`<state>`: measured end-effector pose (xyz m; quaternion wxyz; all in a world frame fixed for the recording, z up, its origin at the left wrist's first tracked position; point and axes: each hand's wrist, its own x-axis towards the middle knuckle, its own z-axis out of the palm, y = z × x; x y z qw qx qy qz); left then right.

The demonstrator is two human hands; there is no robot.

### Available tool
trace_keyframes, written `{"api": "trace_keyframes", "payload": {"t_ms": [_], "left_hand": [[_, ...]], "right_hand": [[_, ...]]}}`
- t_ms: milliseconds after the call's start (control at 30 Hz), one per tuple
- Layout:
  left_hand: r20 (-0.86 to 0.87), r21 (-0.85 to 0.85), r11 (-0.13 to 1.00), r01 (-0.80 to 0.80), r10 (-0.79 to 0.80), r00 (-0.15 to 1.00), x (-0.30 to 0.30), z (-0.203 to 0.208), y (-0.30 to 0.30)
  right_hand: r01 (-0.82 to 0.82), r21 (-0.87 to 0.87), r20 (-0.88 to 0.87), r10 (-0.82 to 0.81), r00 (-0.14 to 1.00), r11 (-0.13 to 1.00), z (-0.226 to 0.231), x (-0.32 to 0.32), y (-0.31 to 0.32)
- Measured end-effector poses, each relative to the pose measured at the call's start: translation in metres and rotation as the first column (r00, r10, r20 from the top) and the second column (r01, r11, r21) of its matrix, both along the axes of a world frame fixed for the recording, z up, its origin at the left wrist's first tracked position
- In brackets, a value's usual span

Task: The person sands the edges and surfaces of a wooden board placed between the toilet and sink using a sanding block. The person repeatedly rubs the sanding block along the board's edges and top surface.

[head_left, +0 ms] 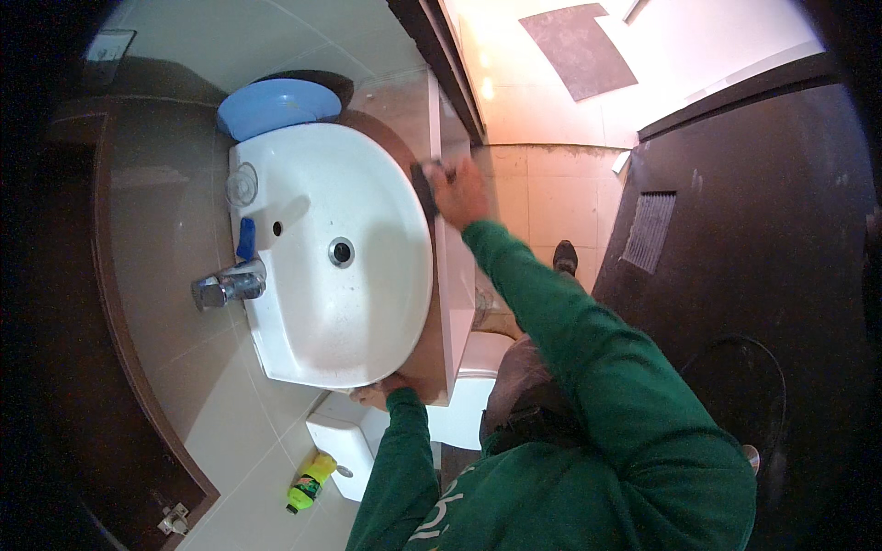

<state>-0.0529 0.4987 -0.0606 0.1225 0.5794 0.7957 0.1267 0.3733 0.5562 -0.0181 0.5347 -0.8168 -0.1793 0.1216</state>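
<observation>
Right fingers (pixel 446 186) hold a dark pad (pixel 424 187), probably light, best gripped from behind, near the front counter (pixel 427 372) edge; left fingers' (pixel 369 396) closure unclear.

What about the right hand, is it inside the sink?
No, the right hand is outside the white sink, near the countertop's front edge.

a grey mat (pixel 581 53) — a dark door (pixel 753 230), slatted vent (pixel 650 232)
</observation>
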Motion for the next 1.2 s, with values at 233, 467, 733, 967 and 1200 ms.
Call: {"api": "trace_keyframes", "payload": {"t_ms": [233, 467, 733, 967, 1200], "left_hand": [[-0.525, -0.278, 0.959, -0.053, -0.106, 0.845, 0.039, 0.042, -0.005], [-0.546, -0.499, 0.866, -0.030, -0.287, 0.787, 0.049, 0.059, 0.002], [-0.263, -0.178, 0.983, -0.046, -0.002, 0.965, -0.009, -0.003, -0.003], [-0.568, -0.342, 0.939, -0.015, -0.195, 0.800, 0.012, 0.018, 0.001], [-0.684, -0.508, 0.860, -0.046, -0.371, 0.628, 0.031, 0.044, -0.004]], "right_hand": [[-0.075, -0.015, -0.116, 0.073, 0.991, 0.997, 0.019, -0.009, -0.014], [0.025, -0.020, 0.104, -0.023, 0.994, 0.999, 0.002, 0.045, 0.022], [-0.068, -0.029, -0.119, 0.064, 0.991, 0.997, 0.014, -0.013, -0.014], [0.080, -0.026, -0.077, -0.082, 0.994, 0.996, 0.011, 0.097, 0.067], [0.007, -0.009, -0.201, -0.008, 0.980, 1.000, 0.004, 0.059, 0.046]]}}
